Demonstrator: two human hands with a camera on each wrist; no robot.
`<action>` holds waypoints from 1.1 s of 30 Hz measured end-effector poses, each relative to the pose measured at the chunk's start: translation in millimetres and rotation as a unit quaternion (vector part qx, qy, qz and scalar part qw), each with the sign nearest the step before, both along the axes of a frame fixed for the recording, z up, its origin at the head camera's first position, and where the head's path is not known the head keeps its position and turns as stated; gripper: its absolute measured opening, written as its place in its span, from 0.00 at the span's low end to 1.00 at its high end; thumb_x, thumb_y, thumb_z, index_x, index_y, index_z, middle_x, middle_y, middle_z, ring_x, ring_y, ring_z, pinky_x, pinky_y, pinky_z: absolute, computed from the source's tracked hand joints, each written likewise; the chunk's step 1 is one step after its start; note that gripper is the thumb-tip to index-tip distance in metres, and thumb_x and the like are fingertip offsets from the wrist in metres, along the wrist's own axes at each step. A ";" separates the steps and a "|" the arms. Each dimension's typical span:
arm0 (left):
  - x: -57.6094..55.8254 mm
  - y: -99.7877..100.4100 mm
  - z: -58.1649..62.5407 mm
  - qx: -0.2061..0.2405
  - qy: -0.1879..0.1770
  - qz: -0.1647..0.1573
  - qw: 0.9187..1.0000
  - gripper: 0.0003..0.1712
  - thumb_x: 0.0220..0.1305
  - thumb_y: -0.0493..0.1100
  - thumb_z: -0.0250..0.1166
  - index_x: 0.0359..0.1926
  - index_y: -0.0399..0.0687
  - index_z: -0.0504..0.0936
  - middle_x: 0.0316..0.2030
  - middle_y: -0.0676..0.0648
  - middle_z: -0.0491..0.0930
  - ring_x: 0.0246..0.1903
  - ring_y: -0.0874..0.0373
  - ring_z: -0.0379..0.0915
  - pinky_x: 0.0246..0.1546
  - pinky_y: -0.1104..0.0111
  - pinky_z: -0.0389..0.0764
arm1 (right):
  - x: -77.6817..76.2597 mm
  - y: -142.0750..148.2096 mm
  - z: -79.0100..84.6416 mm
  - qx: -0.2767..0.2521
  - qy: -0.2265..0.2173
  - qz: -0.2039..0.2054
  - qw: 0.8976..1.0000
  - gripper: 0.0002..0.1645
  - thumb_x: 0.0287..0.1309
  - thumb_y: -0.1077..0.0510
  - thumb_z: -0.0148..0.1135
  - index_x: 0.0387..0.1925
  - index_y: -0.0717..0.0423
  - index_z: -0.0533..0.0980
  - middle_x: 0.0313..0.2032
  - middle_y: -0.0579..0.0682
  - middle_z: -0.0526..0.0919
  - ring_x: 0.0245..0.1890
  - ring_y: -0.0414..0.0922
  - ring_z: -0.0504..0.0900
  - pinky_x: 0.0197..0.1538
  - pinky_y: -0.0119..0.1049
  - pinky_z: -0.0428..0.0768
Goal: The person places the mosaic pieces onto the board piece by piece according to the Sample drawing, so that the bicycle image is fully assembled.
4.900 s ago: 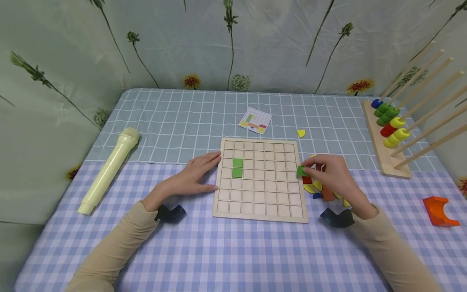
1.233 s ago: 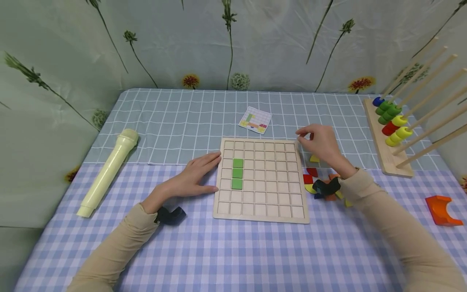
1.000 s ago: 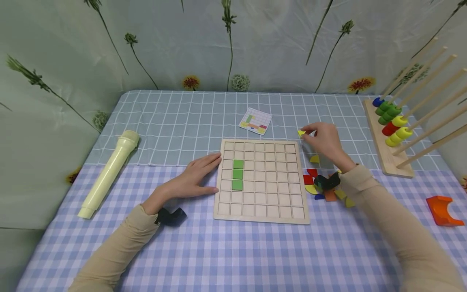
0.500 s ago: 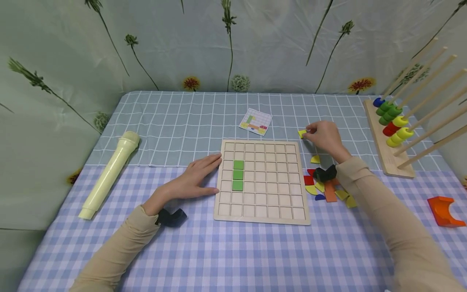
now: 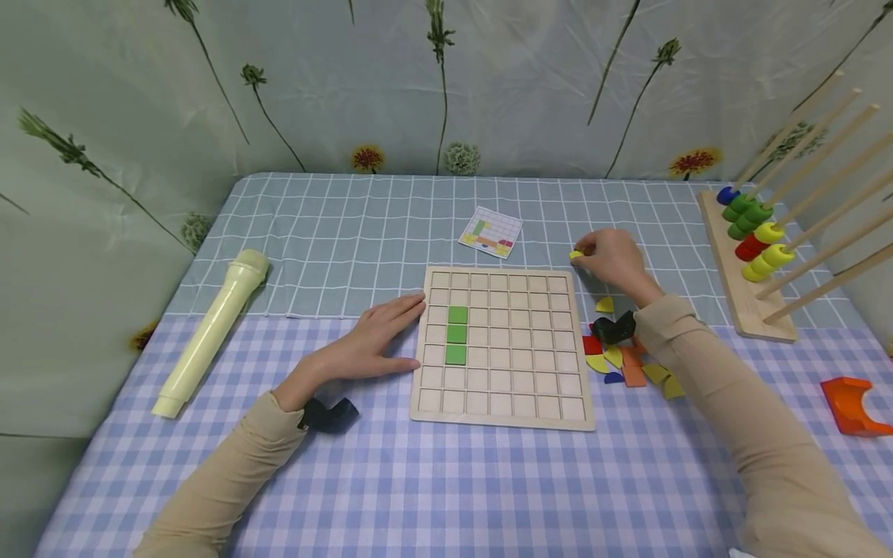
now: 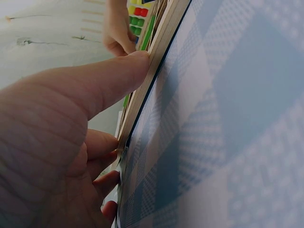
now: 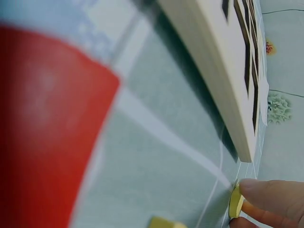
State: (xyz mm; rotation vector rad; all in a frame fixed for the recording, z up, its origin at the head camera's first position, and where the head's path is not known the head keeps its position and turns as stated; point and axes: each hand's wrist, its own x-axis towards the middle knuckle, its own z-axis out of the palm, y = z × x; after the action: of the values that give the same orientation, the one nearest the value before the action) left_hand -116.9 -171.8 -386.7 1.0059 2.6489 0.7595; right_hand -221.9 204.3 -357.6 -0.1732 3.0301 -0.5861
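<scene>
- Something is new: the yellow piece (image 5: 575, 254) lay flat a moment ago, and now it is tipped up in the right hand (image 5: 614, 254).
- A little before, that hand had a green tile; now three green tiles (image 5: 456, 334) sit in a line on the wooden board (image 5: 502, 421), between the two hands.
- I think this means the work has gone from green to yellow.
- The right hand pinches the yellow piece with its thumb and fingers. I can't tell if the piece is all the way off the desk (image 5: 446, 496).
- The left hand (image 5: 377, 337) is spread out, with its thumb away from its fingers. Its tips touch the near side of the board.
- The yellow piece is small, bright and quite thick. It leans on its edge, and fingers hide some of it.
- It is just past the board's far corner, on the right hand's side.
- Another yellow piece (image 5: 605, 304) lies under the right wrist, and a red square (image 5: 593, 345) is nearer the person.
</scene>
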 end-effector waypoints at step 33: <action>0.6 0.5 3.3 -0.004 -0.008 0.002 1.000 0.50 0.57 0.52 0.66 0.73 0.41 0.49 0.74 0.43 0.47 0.73 0.46 0.42 0.66 0.45 0.48 | 42.9 -17.8 13.4 0.005 0.041 0.102 0.994 0.18 0.51 0.62 0.60 0.44 0.64 0.81 0.42 0.62 0.84 0.35 0.51 0.75 0.29 0.34 0.66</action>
State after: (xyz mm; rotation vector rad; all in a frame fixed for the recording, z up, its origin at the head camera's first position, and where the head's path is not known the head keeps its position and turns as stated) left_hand -116.3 -171.2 -383.4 0.9882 2.6396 0.7532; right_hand -179.0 186.5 -344.2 -0.5128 3.0400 -0.5598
